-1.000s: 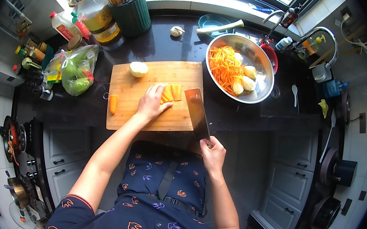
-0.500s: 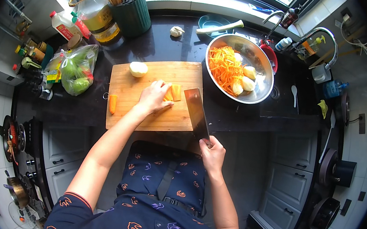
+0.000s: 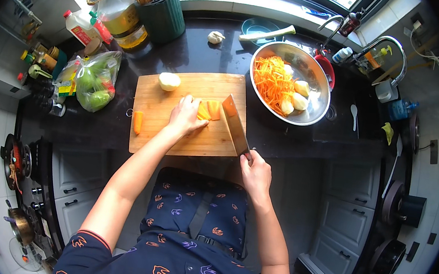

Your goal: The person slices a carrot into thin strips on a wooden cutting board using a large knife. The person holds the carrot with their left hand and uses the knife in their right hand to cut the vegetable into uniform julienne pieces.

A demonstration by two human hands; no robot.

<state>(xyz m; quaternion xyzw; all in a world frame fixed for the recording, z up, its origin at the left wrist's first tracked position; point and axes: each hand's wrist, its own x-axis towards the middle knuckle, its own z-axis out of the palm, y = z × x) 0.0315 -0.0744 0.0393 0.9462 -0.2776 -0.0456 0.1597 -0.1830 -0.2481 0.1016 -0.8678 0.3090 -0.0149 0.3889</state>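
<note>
On the wooden cutting board (image 3: 153, 103), my left hand (image 3: 184, 117) presses down over orange carrot slices (image 3: 213, 109), fingers bent around them. Part of the slices is hidden under the fingers. My right hand (image 3: 257, 174) grips a cleaver (image 3: 236, 124) by its handle, the broad blade slanting over the board's right side, just right of the slices. Whether its edge touches the board I cannot tell. A carrot chunk (image 3: 137, 123) lies at the board's left edge, and a pale peeled potato (image 3: 169, 82) near its far side.
To the right stands a steel bowl (image 3: 323, 81) with shredded carrot (image 3: 271, 83) and peeled potatoes (image 3: 299, 102). Behind are a garlic bulb (image 3: 215, 37) and a pale green stalk (image 3: 268, 33) across a glass dish. A bag of green vegetables (image 3: 96, 81), oil jug (image 3: 120, 17) and chopstick holder (image 3: 162, 16) stand left.
The cleaver has tilted and shifted slightly away from me and left, nearer the carrot slices. My left hand stays over the slices, and the whole view has shifted a little.
</note>
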